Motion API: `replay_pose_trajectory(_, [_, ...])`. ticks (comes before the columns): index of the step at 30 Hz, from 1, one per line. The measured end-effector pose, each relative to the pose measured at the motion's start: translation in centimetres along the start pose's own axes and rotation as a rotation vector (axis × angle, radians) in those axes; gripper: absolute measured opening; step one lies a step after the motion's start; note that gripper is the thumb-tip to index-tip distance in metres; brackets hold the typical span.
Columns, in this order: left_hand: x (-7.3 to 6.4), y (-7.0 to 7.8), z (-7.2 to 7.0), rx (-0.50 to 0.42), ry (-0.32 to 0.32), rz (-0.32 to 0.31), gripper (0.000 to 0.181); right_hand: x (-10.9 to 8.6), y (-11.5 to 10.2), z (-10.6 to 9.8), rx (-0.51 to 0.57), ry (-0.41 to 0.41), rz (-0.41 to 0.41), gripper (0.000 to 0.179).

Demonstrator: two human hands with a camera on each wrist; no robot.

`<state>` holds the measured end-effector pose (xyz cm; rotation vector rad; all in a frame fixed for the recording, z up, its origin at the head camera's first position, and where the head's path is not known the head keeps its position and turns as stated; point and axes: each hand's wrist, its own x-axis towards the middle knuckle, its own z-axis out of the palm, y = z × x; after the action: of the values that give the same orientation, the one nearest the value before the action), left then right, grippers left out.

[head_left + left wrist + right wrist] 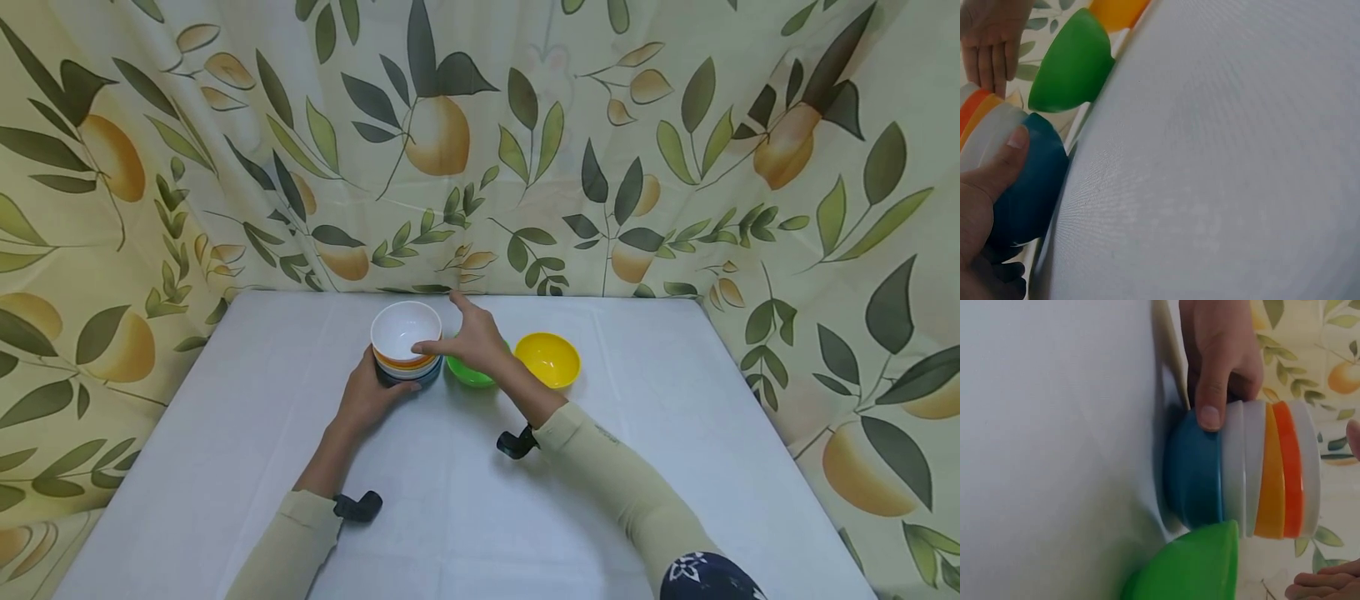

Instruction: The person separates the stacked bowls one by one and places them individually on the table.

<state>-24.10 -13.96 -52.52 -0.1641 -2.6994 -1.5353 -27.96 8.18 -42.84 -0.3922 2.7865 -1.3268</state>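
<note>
A stack of nested bowls stands on the left of the bowl group, with a white bowl (406,327) on top. Orange, yellow and more white rims show under it, down to a blue bowl (1194,472) at the bottom. My left hand (367,396) grips the stack low down, its thumb laid along the blue bowl's side and its fingers round the far side. Over the stack's right edge, my right hand (480,337) is spread with nothing in it; its thumb overlaps the top white bowl in the head view. Partly behind that hand sits a green bowl (471,375).
Right of the green bowl, a yellow bowl (549,360) stands upright on the white-covered table (450,500). A curtain (540,167) printed with leaves and fruit hangs along the table's back edge. Each wrist wears a dark camera mount.
</note>
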Motion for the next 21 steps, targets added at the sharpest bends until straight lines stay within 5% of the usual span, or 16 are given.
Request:
replay_pose_trajectory(14, [0.1, 0.0, -0.1, 0.021, -0.004, 0.01, 0.111, 0.3, -0.4, 1.2, -0.045, -0.089, 0.002, 0.113])
replay_pose_trajectory(21, [0.1, 0.0, -0.1, 0.022, 0.002, 0.018, 0.111, 0.4, -0.2, 1.8, -0.016, -0.099, -0.062, 0.104])
